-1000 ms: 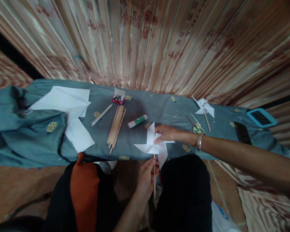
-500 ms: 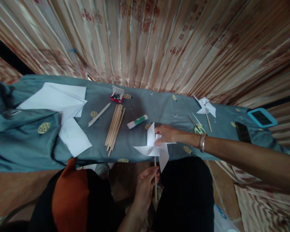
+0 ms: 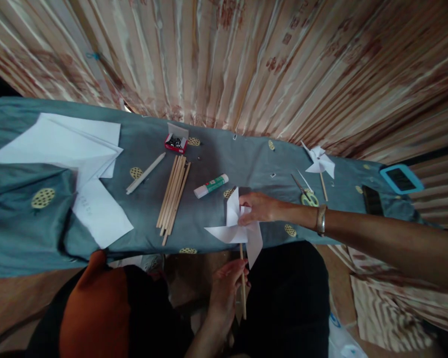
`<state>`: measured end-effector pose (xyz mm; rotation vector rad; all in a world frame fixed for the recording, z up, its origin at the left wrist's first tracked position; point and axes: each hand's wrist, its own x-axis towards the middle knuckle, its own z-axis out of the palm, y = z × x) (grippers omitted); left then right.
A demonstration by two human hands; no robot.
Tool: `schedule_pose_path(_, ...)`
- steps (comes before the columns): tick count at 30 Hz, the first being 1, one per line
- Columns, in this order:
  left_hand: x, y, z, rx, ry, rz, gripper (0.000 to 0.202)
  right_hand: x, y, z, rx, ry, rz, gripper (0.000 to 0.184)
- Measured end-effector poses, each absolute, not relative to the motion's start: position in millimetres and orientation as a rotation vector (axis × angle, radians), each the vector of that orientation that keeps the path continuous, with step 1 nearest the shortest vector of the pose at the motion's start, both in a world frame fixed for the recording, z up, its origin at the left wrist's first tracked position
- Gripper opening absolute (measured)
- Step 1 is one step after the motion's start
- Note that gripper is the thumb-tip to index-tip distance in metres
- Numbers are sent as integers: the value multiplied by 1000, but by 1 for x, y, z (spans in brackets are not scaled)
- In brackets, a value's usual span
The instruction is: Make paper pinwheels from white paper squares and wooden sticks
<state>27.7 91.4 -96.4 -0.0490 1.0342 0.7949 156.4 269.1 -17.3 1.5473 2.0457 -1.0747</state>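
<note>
A white paper pinwheel (image 3: pixel 233 233) on a thin wooden stick (image 3: pixel 243 293) is between my two hands at the table's front edge. My left hand (image 3: pixel 226 286) is closed round the stick below the blades. From the right, my right hand (image 3: pixel 259 208) pinches the pinwheel near its middle, and its fingers partly cover the centre. Just beyond lies a glue stick (image 3: pixel 211 186). A bundle of wooden sticks (image 3: pixel 173 196) rests to the left, with a small red box of metal pins (image 3: pixel 176 141) behind it.
White paper sheets (image 3: pixel 78 144) and a white pen-like stick (image 3: pixel 145 173) lie left on the grey-green cloth (image 3: pixel 242 164). Scissors (image 3: pixel 309 198), a second pinwheel (image 3: pixel 319 160), a dark phone (image 3: pixel 372 200) and a blue-framed device (image 3: pixel 401 179) are at right. A curtain (image 3: pixel 209 64) hangs behind.
The camera view has shifted slightly, so the items on the left sit further left. Both hands keep their hold on the pinwheel, and the stick's lower end tilts a little to the right.
</note>
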Motion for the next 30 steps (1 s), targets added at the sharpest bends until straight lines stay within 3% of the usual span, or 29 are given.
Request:
schedule_pose_path(23,32,94,-95,-72,1015,797,41,161,267,-25,1569,2085,-1046,14)
schedule_pose_path(30,34,96,-91,-95,1027,783,42,161,267,-25,1556,2083,-1060,19)
